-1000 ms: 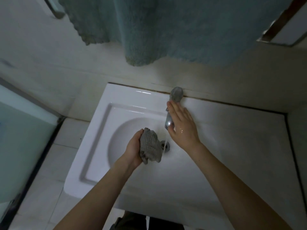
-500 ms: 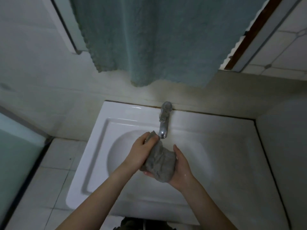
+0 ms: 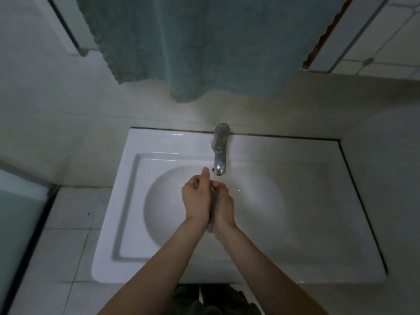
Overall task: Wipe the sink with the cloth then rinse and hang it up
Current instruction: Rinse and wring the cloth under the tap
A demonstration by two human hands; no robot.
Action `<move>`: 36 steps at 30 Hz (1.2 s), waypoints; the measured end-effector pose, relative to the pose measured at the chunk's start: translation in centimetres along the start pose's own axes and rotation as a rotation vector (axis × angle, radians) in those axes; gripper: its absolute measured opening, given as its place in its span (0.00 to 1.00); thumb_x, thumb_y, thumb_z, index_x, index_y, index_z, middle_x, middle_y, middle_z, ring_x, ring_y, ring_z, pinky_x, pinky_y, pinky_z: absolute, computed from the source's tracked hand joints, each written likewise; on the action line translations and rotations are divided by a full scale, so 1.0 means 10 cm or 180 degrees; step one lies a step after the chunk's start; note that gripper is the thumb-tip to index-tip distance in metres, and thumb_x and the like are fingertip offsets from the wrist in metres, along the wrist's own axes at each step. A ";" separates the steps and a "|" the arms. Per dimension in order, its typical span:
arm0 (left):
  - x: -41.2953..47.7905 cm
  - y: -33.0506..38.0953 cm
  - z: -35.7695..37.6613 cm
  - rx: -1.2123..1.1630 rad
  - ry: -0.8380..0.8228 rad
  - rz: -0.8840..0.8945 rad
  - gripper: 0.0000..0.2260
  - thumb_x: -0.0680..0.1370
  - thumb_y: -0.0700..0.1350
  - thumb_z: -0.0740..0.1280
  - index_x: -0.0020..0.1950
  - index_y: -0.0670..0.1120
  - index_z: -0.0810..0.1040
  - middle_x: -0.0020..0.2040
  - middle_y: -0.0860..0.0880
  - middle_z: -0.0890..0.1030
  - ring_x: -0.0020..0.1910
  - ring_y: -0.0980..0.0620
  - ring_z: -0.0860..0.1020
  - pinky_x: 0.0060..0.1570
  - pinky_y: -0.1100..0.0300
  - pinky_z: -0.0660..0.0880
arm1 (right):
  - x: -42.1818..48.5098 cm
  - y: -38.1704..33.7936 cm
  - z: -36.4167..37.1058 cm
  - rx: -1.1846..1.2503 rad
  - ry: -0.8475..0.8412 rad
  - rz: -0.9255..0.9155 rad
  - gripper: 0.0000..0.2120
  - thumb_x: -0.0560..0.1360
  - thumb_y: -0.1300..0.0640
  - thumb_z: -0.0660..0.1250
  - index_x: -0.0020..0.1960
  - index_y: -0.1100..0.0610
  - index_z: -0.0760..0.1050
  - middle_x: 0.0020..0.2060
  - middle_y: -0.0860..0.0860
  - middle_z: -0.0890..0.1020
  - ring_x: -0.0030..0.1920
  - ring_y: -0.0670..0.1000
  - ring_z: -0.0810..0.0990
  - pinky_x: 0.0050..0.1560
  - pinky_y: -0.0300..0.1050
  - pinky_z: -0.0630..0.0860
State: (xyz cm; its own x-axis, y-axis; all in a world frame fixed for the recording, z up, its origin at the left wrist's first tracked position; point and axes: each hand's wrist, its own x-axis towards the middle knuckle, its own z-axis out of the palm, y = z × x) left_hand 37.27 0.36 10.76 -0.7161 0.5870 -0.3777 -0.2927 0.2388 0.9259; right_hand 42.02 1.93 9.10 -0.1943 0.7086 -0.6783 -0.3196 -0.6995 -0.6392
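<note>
A white sink (image 3: 295, 214) with a round basin is set against the wall, a chrome tap (image 3: 220, 153) at its back edge. Over the basin, just in front of the tap's spout, my left hand (image 3: 196, 201) and my right hand (image 3: 223, 206) are pressed together around a grey cloth (image 3: 213, 209). Only a thin strip of the cloth shows between the palms, plus a bit at the left thumb. Both hands grip it. I cannot tell whether water runs from the spout.
A large teal towel (image 3: 204, 46) hangs on the wall above the tap. White floor tiles (image 3: 72, 214) lie left of the sink, with a frosted glass panel (image 3: 16, 223) at the far left. A tiled wall (image 3: 386, 46) is at the upper right.
My right hand left the tap and came down onto the cloth. The two hands then closed together, squeezing the cloth, which now shows far less than before.
</note>
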 end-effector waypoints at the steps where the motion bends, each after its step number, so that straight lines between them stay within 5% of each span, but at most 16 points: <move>1: 0.04 -0.03 0.01 -0.0242 0.0126 -0.0259 0.23 0.77 0.55 0.65 0.32 0.37 0.72 0.28 0.42 0.76 0.30 0.48 0.77 0.32 0.56 0.76 | 0.02 0.02 0.02 -0.0129 0.0155 -0.0015 0.16 0.78 0.56 0.56 0.39 0.60 0.78 0.34 0.55 0.83 0.37 0.52 0.83 0.35 0.40 0.78; 6: 0.16 -0.30 -0.02 -0.0918 0.0509 -0.1203 0.17 0.74 0.45 0.63 0.26 0.45 0.66 0.23 0.46 0.71 0.27 0.47 0.74 0.34 0.55 0.76 | 0.17 0.24 -0.10 -0.1137 0.0520 -0.0373 0.15 0.78 0.60 0.55 0.38 0.65 0.74 0.33 0.55 0.80 0.35 0.52 0.78 0.39 0.45 0.74; 10: 0.22 -0.64 -0.06 -0.0795 0.0879 -0.1787 0.14 0.72 0.38 0.60 0.27 0.44 0.62 0.21 0.47 0.65 0.23 0.49 0.66 0.28 0.62 0.68 | 0.31 0.53 -0.30 -0.2271 0.0621 -0.0479 0.24 0.79 0.57 0.57 0.24 0.54 0.65 0.22 0.48 0.71 0.24 0.47 0.68 0.32 0.44 0.65; 17: 0.28 -1.00 -0.14 -0.0732 0.1168 -0.2354 0.13 0.75 0.38 0.59 0.30 0.41 0.66 0.19 0.48 0.69 0.19 0.50 0.67 0.22 0.66 0.66 | 0.46 0.71 -0.51 -0.3717 0.0044 -0.0981 0.25 0.79 0.58 0.55 0.23 0.51 0.59 0.21 0.48 0.66 0.24 0.48 0.65 0.29 0.43 0.60; 21: 0.36 -0.75 -0.12 -0.0449 0.0617 -0.1859 0.15 0.77 0.41 0.62 0.30 0.43 0.66 0.26 0.46 0.69 0.26 0.49 0.69 0.29 0.61 0.68 | 0.31 0.40 -0.37 -0.2845 0.0041 -0.0241 0.22 0.79 0.55 0.58 0.27 0.54 0.69 0.26 0.53 0.73 0.31 0.53 0.71 0.36 0.46 0.65; 23: 0.36 -0.56 -0.16 -0.0306 -0.0010 -0.1438 0.17 0.78 0.46 0.65 0.30 0.44 0.69 0.28 0.46 0.72 0.30 0.49 0.73 0.34 0.60 0.72 | 0.19 0.18 -0.31 -0.2073 0.0071 0.0320 0.18 0.80 0.52 0.58 0.45 0.62 0.81 0.42 0.62 0.83 0.46 0.60 0.81 0.47 0.50 0.75; 25: 0.33 -0.33 -0.21 -0.0030 -0.0559 -0.0771 0.18 0.79 0.49 0.66 0.30 0.44 0.72 0.28 0.47 0.76 0.31 0.50 0.76 0.35 0.61 0.75 | 0.04 -0.03 -0.32 -0.1420 -0.0145 0.0696 0.21 0.80 0.51 0.57 0.61 0.65 0.76 0.55 0.64 0.81 0.58 0.63 0.79 0.55 0.58 0.77; 30: 0.09 0.21 -0.13 -0.0141 -0.1337 0.0076 0.13 0.79 0.45 0.67 0.39 0.39 0.82 0.38 0.43 0.84 0.40 0.50 0.82 0.45 0.62 0.78 | -0.18 -0.34 -0.32 -0.0729 -0.0370 0.0661 0.24 0.81 0.44 0.52 0.48 0.57 0.81 0.38 0.55 0.87 0.37 0.52 0.85 0.35 0.39 0.79; 33: -0.09 0.36 0.02 -0.0077 -0.1054 0.0183 0.20 0.79 0.51 0.65 0.28 0.45 0.77 0.28 0.45 0.80 0.31 0.50 0.78 0.37 0.63 0.77 | -0.25 -0.39 -0.17 -0.0989 -0.0120 0.0146 0.24 0.81 0.44 0.52 0.40 0.57 0.79 0.30 0.53 0.84 0.30 0.51 0.83 0.30 0.37 0.75; 36: -0.18 0.40 0.12 -0.0307 -0.0686 0.0061 0.26 0.80 0.49 0.62 0.21 0.49 0.66 0.21 0.48 0.68 0.25 0.50 0.69 0.30 0.61 0.71 | -0.28 -0.33 -0.12 -0.1104 0.0137 -0.0347 0.21 0.79 0.49 0.57 0.28 0.53 0.68 0.23 0.52 0.72 0.23 0.50 0.70 0.26 0.37 0.65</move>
State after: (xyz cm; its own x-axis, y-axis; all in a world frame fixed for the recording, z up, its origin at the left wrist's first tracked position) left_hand 38.10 1.17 15.17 -0.5734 0.7447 -0.3416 -0.3469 0.1570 0.9247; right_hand 44.77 2.19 12.67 -0.1350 0.7813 -0.6093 -0.0012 -0.6151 -0.7885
